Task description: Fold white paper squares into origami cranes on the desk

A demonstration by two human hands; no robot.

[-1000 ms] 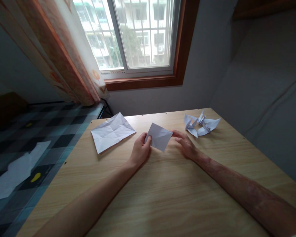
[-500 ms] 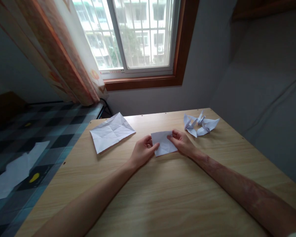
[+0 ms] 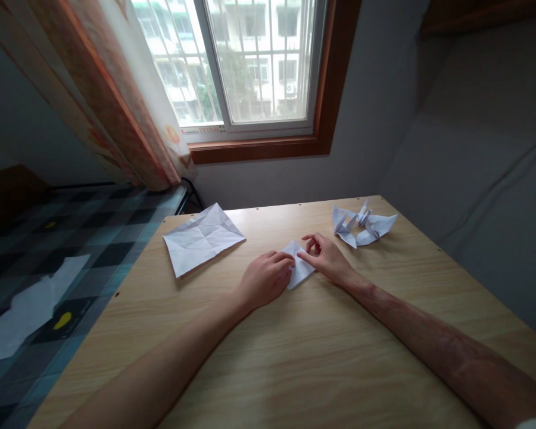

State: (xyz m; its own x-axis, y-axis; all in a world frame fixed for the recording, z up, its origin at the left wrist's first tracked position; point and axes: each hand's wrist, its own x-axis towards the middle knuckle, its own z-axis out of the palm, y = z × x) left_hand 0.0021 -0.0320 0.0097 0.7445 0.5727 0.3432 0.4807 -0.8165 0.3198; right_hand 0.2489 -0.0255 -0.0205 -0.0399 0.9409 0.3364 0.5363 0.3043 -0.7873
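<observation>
A small folded piece of white paper (image 3: 301, 271) lies on the table between my hands, turned so one corner points away from me. My left hand (image 3: 268, 279) covers its left side, fingers curled together and pressing on it; that part of the paper is hidden. At the right side, my right hand (image 3: 328, 257) has its thumb reaching to the paper while the fingers are bent and held apart above it. Past my right hand stand several folded paper cranes (image 3: 365, 225), grouped close together.
A larger creased white sheet (image 3: 203, 238) rests at the table's far left. The wooden table (image 3: 268, 369) stands below a window (image 3: 259, 65). Left of it is a bed with a checked cover (image 3: 98, 238), with torn-looking white paper (image 3: 31, 307) on it.
The paper was held up between both hands as a rectangle; now it lies turned cornerwise on the table. My left hand has moved over it, and the right fingers have come off it.
</observation>
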